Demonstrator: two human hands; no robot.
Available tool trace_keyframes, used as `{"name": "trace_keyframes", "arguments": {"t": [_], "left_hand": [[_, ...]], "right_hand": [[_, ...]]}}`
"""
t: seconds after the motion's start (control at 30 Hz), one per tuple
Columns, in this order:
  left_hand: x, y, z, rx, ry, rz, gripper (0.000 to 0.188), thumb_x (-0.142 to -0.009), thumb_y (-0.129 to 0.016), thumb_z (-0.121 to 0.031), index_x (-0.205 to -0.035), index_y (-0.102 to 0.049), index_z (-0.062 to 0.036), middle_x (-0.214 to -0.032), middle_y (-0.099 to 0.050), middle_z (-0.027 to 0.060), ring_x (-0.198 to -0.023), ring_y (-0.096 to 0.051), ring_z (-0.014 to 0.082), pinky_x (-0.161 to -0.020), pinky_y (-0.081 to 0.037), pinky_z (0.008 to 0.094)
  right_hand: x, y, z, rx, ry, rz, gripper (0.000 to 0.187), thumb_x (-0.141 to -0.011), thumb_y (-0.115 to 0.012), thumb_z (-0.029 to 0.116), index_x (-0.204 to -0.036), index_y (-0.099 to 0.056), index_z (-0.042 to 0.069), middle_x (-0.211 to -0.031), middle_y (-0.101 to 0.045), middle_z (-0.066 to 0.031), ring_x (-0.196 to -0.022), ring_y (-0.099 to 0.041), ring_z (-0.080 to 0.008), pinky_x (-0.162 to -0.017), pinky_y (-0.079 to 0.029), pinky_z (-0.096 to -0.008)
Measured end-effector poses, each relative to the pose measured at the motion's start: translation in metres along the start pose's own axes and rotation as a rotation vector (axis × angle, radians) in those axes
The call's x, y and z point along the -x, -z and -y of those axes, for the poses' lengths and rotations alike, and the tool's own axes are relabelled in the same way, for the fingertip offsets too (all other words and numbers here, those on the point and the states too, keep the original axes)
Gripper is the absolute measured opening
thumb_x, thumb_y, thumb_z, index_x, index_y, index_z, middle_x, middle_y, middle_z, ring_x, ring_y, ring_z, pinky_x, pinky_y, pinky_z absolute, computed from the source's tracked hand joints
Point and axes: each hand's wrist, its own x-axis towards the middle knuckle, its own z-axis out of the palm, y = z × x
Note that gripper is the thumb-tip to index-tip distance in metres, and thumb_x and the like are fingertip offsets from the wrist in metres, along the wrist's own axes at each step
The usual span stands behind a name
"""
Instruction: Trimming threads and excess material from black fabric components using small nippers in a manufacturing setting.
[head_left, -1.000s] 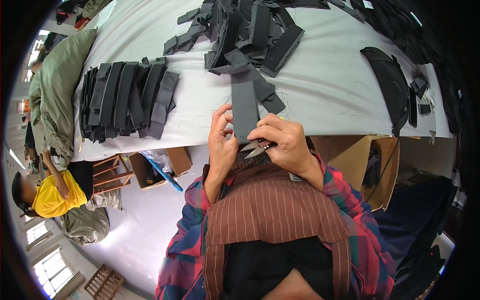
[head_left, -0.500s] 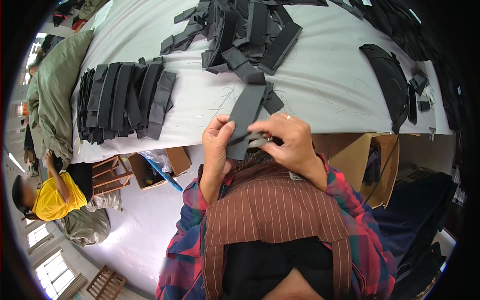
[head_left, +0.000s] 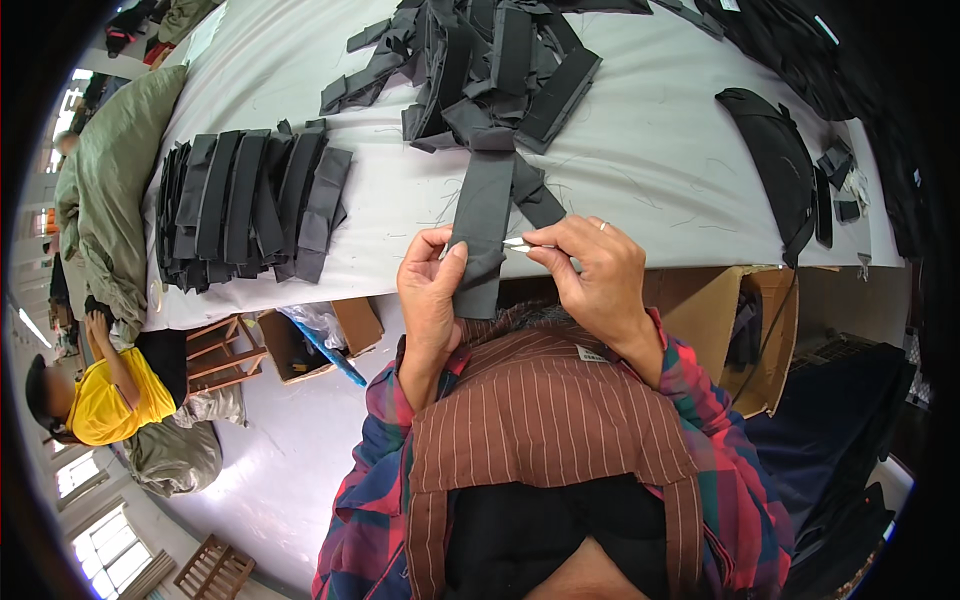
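My left hand (head_left: 430,285) pinches a dark grey fabric strip (head_left: 483,205), thumb on top, near its lower end. That end hangs over the table's near edge, while the far end runs up to the heap of strips (head_left: 510,60). In my right hand (head_left: 598,270) is a small pair of thread snips (head_left: 517,244), mostly hidden by the fingers. Their pale metal tips point left and meet the strip's right edge. A short dark fabric piece (head_left: 538,195) lies just right of the strip, beyond my right hand.
A row of stacked dark strips (head_left: 245,200) lies on the white-covered table (head_left: 390,190) at the left. Loose threads litter the cloth. A curved black piece (head_left: 770,165) is at the right. Cardboard boxes (head_left: 770,330) stand below the table; a person in yellow (head_left: 120,395) is far left.
The strip has turned straighter and its far end has shifted left. My right hand has moved slightly right, and the snips' tips are now higher along the strip's right edge.
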Motion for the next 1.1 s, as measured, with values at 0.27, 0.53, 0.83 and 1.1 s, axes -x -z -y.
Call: {"name": "trace_keyframes", "arguments": {"t": [0.27, 0.53, 0.83, 1.1], "left_hand": [[0.0, -0.003, -0.001, 0.031, 0.03, 0.017, 0.011, -0.089, -0.057, 0.0, -0.1, -0.054, -0.0017, -0.097, -0.063, 0.0062, -0.083, -0.059, 0.0091, -0.076, -0.049, 0.0235], [0.004, -0.005, 0.001, 0.031, 0.045, 0.048, 0.011, -0.089, -0.059, -0.004, -0.1, -0.055, -0.0029, -0.095, -0.062, 0.0044, -0.083, -0.058, 0.0079, -0.077, -0.047, 0.0226], [0.005, -0.005, 0.01, -0.114, -0.101, 0.114, 0.014, -0.087, -0.059, 0.003, -0.101, -0.055, 0.0007, -0.111, -0.055, 0.0084, -0.1, -0.053, 0.0123, -0.089, -0.041, 0.0249], [0.005, -0.006, 0.009, -0.103, -0.073, 0.114, 0.014, -0.087, -0.059, 0.003, -0.1, -0.056, 0.0003, -0.109, -0.057, 0.0083, -0.099, -0.053, 0.0123, -0.089, -0.041, 0.0256]], "right_hand": [[-0.001, -0.005, -0.001, 0.023, 0.013, -0.028, 0.011, -0.075, -0.072, 0.02, -0.081, -0.067, 0.014, -0.065, -0.057, 0.0009, -0.06, -0.054, -0.0202, -0.054, -0.039, -0.0331], [-0.001, -0.004, 0.001, 0.114, 0.072, 0.017, 0.013, -0.073, -0.073, 0.012, -0.086, -0.069, 0.01, -0.073, -0.063, -0.0022, -0.06, -0.055, -0.0205, -0.056, -0.041, -0.0325], [-0.006, -0.009, 0.006, -0.117, -0.1, 0.108, 0.012, -0.077, -0.071, 0.012, -0.087, -0.068, 0.008, -0.074, -0.063, -0.005, -0.066, -0.06, -0.0234, -0.059, -0.044, -0.032], [-0.004, -0.018, 0.004, -0.027, 0.024, -0.028, 0.013, -0.075, -0.072, 0.021, -0.081, -0.066, 0.012, -0.068, -0.058, -0.0009, -0.063, -0.057, -0.0208, -0.056, -0.042, -0.0338]]}}
